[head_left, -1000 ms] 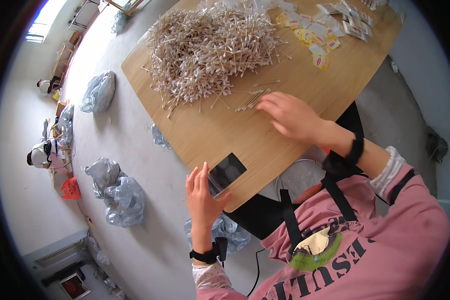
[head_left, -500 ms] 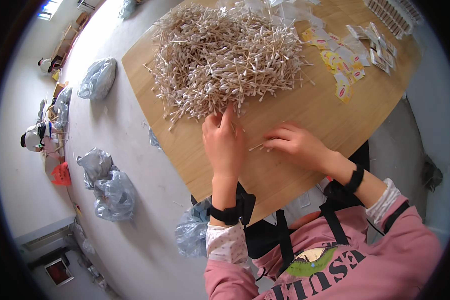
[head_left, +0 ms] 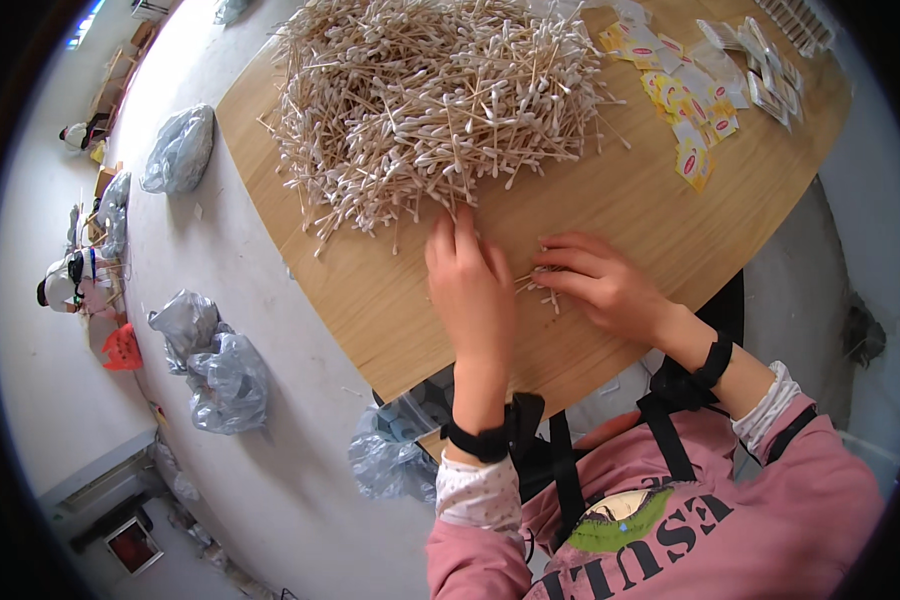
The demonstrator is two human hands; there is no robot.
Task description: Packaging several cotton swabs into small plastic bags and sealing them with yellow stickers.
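Observation:
A large heap of wooden-stick cotton swabs [head_left: 430, 110] with white tips covers the far left part of the wooden table. My left hand [head_left: 472, 290] reaches to the heap's near edge, its fingertips closed on a cotton swab there. To its right, my right hand [head_left: 615, 290] is low over the tabletop, with several cotton swabs [head_left: 552, 297] pinched under its thumb and fingers. Their white tips stick out toward my left hand, while the rest is hidden by the fingers.
Yellow-and-white printed packets [head_left: 692, 115] lie spread at the table's right, beside small filled clear packs [head_left: 770, 75]. Bundled swab packs [head_left: 795, 25] stand at the far right corner. Grey plastic bags [head_left: 225, 380] rest on the floor left of the wooden table [head_left: 360, 320].
My left hand has shifted right and remains at the heap's near edge. More swab ends now show at my right hand's fingers. The view has moved slightly.

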